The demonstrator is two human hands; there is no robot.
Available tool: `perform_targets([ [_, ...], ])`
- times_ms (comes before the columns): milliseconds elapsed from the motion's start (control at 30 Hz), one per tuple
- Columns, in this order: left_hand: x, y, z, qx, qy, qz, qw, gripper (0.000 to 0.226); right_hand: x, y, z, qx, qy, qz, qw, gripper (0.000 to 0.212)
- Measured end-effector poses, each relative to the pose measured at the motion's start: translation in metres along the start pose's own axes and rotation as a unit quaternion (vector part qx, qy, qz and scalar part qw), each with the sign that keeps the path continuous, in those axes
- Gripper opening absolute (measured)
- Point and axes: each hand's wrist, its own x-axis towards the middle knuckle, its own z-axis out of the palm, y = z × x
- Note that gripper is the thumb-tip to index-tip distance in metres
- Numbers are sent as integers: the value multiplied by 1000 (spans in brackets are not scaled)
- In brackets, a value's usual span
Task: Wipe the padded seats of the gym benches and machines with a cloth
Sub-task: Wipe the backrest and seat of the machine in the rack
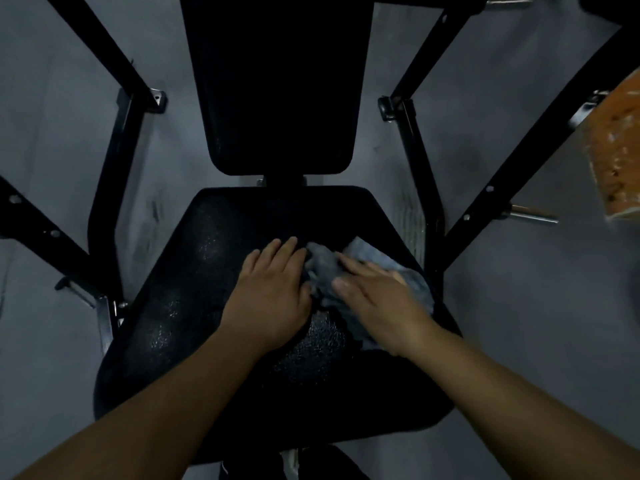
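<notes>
A black padded seat point(194, 306) of a gym machine fills the middle of the view, with a black padded backrest point(277, 84) beyond it. A crumpled grey-blue cloth point(323, 268) lies on the right half of the seat. My right hand point(377, 299) lies flat on the cloth with straight fingers, pressing it onto the pad. My left hand point(273, 289) rests flat on the seat just left of the cloth, its fingertips touching the cloth's edge.
Black steel frame bars point(117, 161) run along both sides of the seat, with metal pegs point(533, 216) sticking out on the right. The floor point(52, 116) is grey. An orange object point(616, 150) hangs at the right edge.
</notes>
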Motion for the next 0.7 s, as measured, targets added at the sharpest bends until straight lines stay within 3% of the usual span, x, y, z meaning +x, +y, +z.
perform_targets([
  [67, 1, 1, -2, -5, -2, 0, 1000, 68, -9, 10, -4, 34, 70, 59, 995, 68],
  [133, 4, 0, -7, -28, -6, 4, 1000, 67, 18, 0, -9, 74, 136, 192, 969, 57],
  [200, 7, -7, -7, -30, 7, 8, 999, 65, 60, -28, 1, 74, 153, 273, 947, 52],
  [233, 8, -11, -6, -21, 18, 10, 1000, 64, 75, -42, 10, 21, 145, 252, 957, 50],
  [300, 10, -22, -5, -18, 31, 2, 999, 62, 74, -59, 30, -63, 144, 99, 983, 45],
  [400, 13, -33, -3, -33, 44, 11, 998, 62, 25, -44, 22, -43, 111, -40, 992, 44],
  [467, 15, -33, -3, -26, 41, 9, 999, 63, -9, -32, 21, -66, 157, 1, 985, 55],
  [567, 15, -28, -1, -15, 37, 3, 999, 62, -8, -44, 28, -27, 133, 181, 974, 69],
  [700, 24, -30, -7, 9, 34, -11, 999, 67, 86, -40, 13, -30, 124, 231, 965, 70],
])
